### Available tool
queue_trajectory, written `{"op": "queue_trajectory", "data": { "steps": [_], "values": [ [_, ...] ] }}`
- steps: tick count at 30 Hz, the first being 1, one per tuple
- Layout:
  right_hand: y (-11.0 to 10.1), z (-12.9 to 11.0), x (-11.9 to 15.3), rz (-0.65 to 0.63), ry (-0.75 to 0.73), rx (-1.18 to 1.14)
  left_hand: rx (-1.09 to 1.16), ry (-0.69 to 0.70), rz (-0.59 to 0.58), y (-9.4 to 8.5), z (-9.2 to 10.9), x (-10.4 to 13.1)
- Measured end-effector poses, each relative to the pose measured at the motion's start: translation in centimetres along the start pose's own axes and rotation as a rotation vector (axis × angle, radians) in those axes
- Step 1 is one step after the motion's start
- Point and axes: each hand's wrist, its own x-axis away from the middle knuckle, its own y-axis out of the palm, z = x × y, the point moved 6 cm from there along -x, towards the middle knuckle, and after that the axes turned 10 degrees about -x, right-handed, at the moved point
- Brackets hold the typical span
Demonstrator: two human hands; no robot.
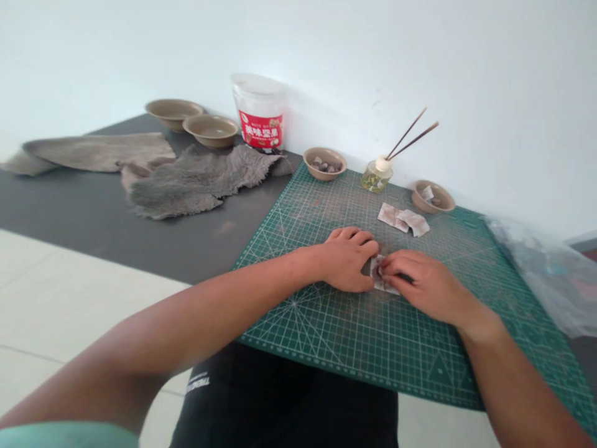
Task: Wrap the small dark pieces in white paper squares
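A small white sheet (379, 280) with brownish smudges lies on the green cutting mat (321, 330). My left hand (347, 258) rests palm down at its left side, fingers spread, with thumb and fingertips at the sheet's edge. Over the sheet, my right hand (422, 280) is closed in a pinch, its fingertips pressed together on the smudged part. Whatever sits between those fingertips is mostly hidden; only something dark shows there. Two more smudged white pieces (403, 219) lie overlapping just beyond my hands.
Along the wall stand a bowl of brownish lumps (325, 164), a glass bottle with two sticks (375, 177), another small bowl (433, 196) and a red-labelled tub (260, 115). Grey cloths (196, 180) and two bowls (212, 130) are at left; a clear plastic bag (550, 274) lies right.
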Motion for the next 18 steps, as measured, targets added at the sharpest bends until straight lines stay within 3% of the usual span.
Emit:
{"op": "queue_trajectory", "data": {
  "steps": [6, 18],
  "values": [
    [-0.19, 0.66, -0.26, 0.043, -0.002, -0.029, -0.006, 0.003, 0.006, 0.06, -0.01, -0.03],
    [0.17, 0.54, 0.43, -0.035, 0.088, -0.015, -0.004, -0.009, -0.004, 0.05, -0.02, 0.01]
  ]
}}
